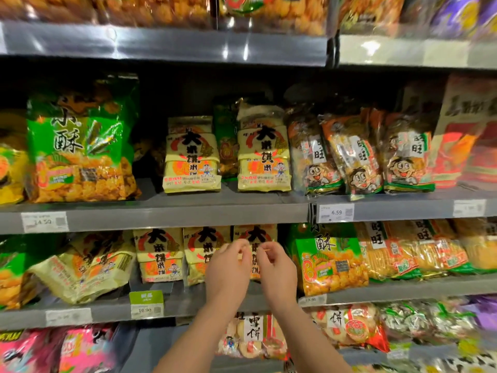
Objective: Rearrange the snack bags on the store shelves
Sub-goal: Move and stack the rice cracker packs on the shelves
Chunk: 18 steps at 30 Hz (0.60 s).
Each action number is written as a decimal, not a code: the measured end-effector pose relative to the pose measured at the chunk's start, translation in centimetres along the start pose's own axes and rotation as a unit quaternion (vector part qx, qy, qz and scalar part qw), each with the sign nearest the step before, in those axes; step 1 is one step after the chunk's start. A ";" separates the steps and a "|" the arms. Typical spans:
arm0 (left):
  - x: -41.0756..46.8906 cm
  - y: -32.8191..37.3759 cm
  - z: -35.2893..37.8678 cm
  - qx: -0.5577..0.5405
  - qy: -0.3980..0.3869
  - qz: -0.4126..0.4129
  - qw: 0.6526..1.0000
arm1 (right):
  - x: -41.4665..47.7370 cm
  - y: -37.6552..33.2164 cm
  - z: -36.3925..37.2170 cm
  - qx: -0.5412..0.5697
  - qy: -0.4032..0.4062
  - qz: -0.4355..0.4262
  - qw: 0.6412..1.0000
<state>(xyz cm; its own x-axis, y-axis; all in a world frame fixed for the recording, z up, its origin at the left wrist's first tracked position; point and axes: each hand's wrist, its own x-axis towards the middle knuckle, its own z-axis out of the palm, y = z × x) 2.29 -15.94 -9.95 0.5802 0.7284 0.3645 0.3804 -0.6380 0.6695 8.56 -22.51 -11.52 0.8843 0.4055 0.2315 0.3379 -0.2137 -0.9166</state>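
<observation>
Nearby, left hand (228, 267), right hand (278, 267) before yellow bag (255, 234), green bag (328, 255)

Left of the yellow bag (191, 157), bare shelf (148, 192) lies open up to the green bag (78, 146). Above it is free room; rightward, bags (349, 152) stand packed.

Glossy, crinkled plastic snack bags (191, 157) sit on smooth grey metal shelves (161, 211) with paper price tags (336, 212).
</observation>
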 end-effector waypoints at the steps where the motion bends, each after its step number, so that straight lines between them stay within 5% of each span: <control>1: 0.5 0.7 -0.7 0.000 0.014 0.008 1.000 | 0.4 -0.8 -0.4 0.004 0.009 -0.013 1.000; 11: 6.9 2.3 -4.6 0.007 0.088 0.056 0.995 | 5.8 -7.9 -1.5 -0.015 0.045 -0.108 0.993; 18: 11.8 -1.2 -7.0 0.199 0.126 0.015 0.972 | 10.5 -9.0 -0.8 -0.245 0.058 -0.075 0.965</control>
<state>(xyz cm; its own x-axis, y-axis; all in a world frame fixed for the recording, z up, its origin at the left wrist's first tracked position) 3.64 -4.88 -1.93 0.4201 0.7137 0.5605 0.6436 -0.6697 0.3704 15.01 -17.01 -0.60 0.8340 0.3687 0.4105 0.5517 -0.5670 -0.6117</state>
